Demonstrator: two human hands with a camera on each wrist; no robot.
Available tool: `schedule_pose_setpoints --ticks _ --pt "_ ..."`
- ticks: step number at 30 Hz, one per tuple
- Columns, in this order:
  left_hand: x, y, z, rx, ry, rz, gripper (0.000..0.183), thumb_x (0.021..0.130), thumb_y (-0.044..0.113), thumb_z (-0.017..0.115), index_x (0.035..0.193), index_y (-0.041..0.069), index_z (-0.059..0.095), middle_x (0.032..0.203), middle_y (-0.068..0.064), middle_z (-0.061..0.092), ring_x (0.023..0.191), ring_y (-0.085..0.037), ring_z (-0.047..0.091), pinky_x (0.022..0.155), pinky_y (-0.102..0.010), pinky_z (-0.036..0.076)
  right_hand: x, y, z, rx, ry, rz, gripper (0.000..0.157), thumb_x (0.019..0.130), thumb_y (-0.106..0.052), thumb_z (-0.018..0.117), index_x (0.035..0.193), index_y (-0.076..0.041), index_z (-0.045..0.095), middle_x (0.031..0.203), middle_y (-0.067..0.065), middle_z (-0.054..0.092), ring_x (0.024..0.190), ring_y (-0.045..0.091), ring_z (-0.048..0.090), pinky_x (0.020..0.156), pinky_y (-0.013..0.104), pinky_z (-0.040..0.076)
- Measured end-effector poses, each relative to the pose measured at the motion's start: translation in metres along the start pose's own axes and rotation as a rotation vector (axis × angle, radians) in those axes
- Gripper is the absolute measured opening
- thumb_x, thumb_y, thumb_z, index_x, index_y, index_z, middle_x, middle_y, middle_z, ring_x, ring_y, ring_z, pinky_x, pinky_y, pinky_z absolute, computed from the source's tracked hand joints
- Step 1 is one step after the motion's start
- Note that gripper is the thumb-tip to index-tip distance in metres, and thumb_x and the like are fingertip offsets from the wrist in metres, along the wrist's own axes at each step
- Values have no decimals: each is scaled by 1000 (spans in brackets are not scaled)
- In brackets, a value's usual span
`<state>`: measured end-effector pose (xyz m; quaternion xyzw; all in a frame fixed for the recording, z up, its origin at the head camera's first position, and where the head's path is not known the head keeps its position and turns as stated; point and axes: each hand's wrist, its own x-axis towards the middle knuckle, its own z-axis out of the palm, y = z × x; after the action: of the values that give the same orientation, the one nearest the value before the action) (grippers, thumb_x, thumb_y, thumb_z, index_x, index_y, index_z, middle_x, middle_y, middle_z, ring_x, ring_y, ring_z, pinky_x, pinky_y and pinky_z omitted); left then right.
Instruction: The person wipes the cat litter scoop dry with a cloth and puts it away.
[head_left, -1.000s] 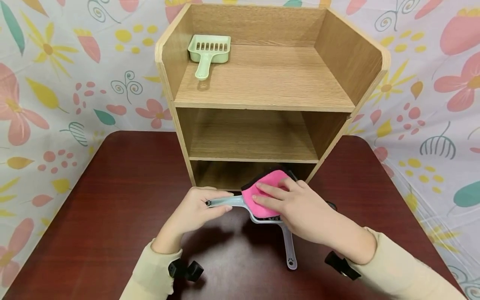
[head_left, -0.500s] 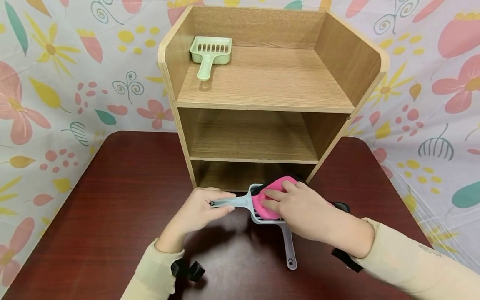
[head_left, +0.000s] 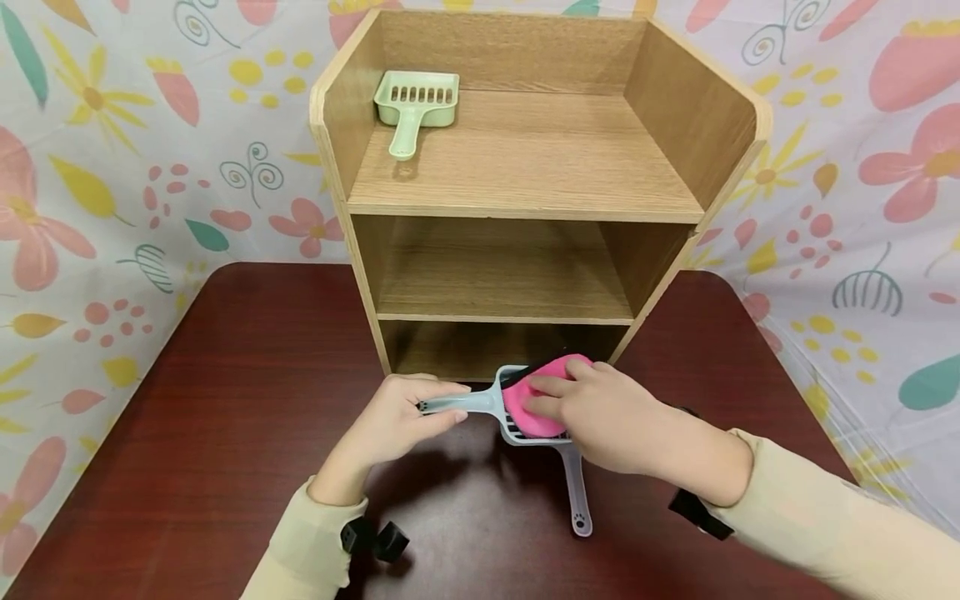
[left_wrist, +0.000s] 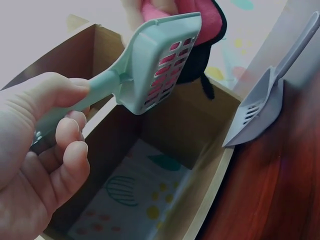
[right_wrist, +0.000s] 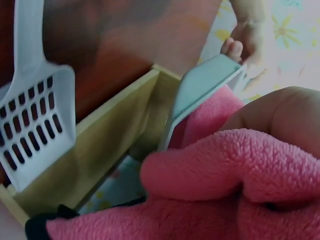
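Observation:
My left hand (head_left: 393, 417) pinches the handle of a pale blue litter scoop (head_left: 480, 402), thumb on one side and fingers on the other. The scoop is held up in front of the shelf, and its slotted underside shows in the left wrist view. My right hand (head_left: 611, 417) holds a plush pink cloth (head_left: 531, 410) with black edging, its fingers pressing it into the scoop's pan. The cloth is bunched in the right wrist view (right_wrist: 200, 175). Below, a lavender-grey litter scoop (head_left: 576, 492) has its handle toward me; its pan is mostly hidden in the head view.
A wooden shelf unit (head_left: 525, 212) with an open top and two lower compartments stands on the dark red table (head_left: 225, 467). In its top left corner sits a light green litter scoop (head_left: 414, 112). A patterned sheet (head_left: 150, 167) hangs behind.
The cloth and my right hand have shifted right and slightly down across the scoop, uncovering the pan's left part. My left hand keeps its grip almost in place.

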<state>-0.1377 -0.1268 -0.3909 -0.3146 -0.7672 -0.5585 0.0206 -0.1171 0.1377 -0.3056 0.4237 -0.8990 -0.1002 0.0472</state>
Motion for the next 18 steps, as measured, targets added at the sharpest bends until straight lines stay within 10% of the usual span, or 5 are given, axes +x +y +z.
schedule_pose_setpoints --ticks 18 --pt "0 -1 -3 43 7 9 23 80 6 73 103 2 72 87 -7 71 73 -4 57 64 -23 51 -7 9 3 -2 -79 32 58 65 1 67 116 -26 67 123 -4 63 95 29 55 71 37 47"
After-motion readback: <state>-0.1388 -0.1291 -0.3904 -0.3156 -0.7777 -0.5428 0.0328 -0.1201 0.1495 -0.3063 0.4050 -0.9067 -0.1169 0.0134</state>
